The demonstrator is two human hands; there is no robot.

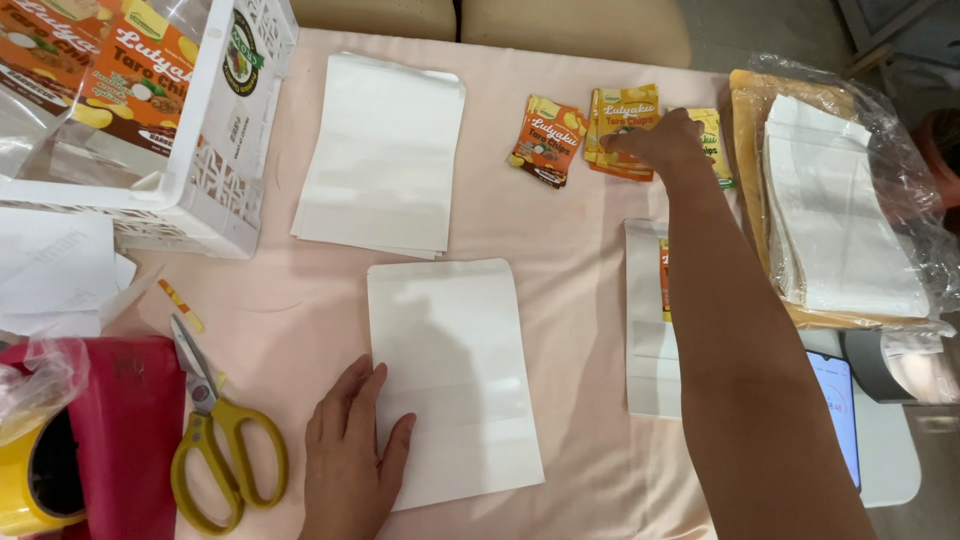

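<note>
A white flat pouch (455, 375) lies on the pink tablecloth in front of me. My left hand (350, 450) rests flat on its lower left corner, fingers apart. My right hand (655, 138) reaches far across the table and touches a small stack of orange labels (622, 125); its fingertips are pinched on the top label's edge. A second stack of orange labels (547, 142) lies just left of that one. A yellow-green label stack (712, 140) sits partly hidden behind my right hand. Under my right forearm lies another white pouch (645, 320) with an orange label on it.
A pile of white pouches (385, 150) lies at the back centre. A white plastic crate (215, 120) stands at the back left. Yellow-handled scissors (210, 430) and a red tape dispenser (110, 420) lie at the left. More pouches in clear plastic (840, 200) sit right, a phone (838, 410) below.
</note>
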